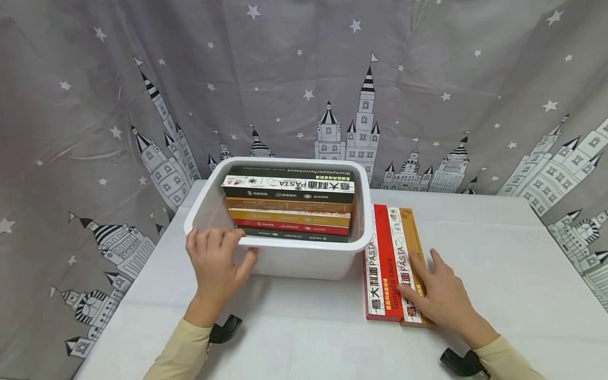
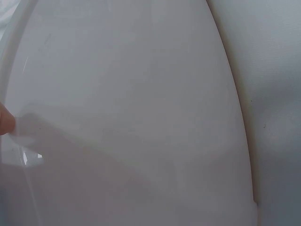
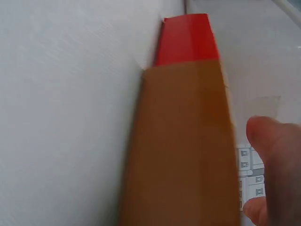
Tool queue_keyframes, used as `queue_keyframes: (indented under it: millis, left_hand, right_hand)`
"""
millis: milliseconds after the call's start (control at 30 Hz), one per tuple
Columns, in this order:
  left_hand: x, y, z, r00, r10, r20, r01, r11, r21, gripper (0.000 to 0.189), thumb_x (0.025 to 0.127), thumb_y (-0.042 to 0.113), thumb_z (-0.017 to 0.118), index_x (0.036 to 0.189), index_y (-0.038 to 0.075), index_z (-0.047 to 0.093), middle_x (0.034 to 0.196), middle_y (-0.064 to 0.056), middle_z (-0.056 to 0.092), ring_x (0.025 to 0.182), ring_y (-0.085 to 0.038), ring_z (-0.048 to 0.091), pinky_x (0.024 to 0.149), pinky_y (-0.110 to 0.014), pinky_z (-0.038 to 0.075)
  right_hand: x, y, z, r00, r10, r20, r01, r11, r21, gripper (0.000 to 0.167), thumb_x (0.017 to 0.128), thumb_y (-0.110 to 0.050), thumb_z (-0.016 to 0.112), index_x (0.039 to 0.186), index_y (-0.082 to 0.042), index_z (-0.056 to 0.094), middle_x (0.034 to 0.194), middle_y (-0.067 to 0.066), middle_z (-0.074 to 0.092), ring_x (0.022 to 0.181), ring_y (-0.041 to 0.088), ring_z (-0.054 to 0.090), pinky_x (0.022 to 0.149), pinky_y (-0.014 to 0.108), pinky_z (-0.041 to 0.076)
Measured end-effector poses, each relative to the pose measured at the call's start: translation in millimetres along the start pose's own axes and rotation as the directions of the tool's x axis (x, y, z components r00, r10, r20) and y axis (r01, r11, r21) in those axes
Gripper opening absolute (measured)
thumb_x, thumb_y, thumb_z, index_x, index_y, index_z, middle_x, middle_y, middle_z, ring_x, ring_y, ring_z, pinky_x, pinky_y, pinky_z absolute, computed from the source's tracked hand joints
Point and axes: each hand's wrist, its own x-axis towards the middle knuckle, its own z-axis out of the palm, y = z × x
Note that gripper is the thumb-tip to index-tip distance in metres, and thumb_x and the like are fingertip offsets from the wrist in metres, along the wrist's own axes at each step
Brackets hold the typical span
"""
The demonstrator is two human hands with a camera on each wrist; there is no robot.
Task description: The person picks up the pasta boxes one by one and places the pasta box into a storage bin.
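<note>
My left hand grips the near left rim of a white plastic bin, fingers over the edge and thumb outside. In the left wrist view, a fingertip shows against the bin's glossy wall. Several pasta boxes stand on edge inside the bin. On the table to its right, a red pasta box and a mustard-brown pasta box lie side by side. My right hand hovers over the near half of the brown box, fingers spread. The right wrist view shows the thumb beside the brown box's end.
A white cloth covers the table. Behind it hangs a grey curtain printed with castles and stars. The red and brown boxes lie close against the bin's right side. Black wrist cameras sit below both hands.
</note>
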Motion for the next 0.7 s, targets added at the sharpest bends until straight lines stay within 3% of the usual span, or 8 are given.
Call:
queue_keyframes:
  millis: [267, 700]
  left_hand:
    - [-0.1, 0.4, -0.5, 1.000, -0.002, 0.009, 0.002, 1.000, 0.006, 0.030, 0.080, 0.029, 0.055, 0.094, 0.002, 0.062, 0.083, -0.016, 0.053, 0.089, -0.039, 0.045, 0.101, -0.070, 0.027]
    - [1.4, 1.3, -0.4, 1.000, 0.006, -0.003, -0.006, 1.000, -0.001, 0.029, 0.080, 0.028, 0.055, 0.093, 0.003, 0.062, 0.083, -0.015, 0.053, 0.088, -0.039, 0.045, 0.100, -0.070, 0.027]
  right_hand:
    - [-6.2, -5, 15, 0.999, 0.050, 0.001, -0.050, 0.999, -0.005, 0.078, 0.094, -0.051, 0.059, 0.155, -0.007, 0.040, 0.152, 0.043, 0.030, 0.125, 0.062, 0.049, 0.089, 0.073, 0.046]
    - [-7.9, -7, 11, 0.996, 0.076, 0.052, -0.076, 0.997, -0.007, 0.085, 0.091, -0.058, 0.058, 0.157, -0.009, 0.037, 0.154, 0.042, 0.025, 0.135, 0.062, 0.036, 0.100, 0.077, 0.037]
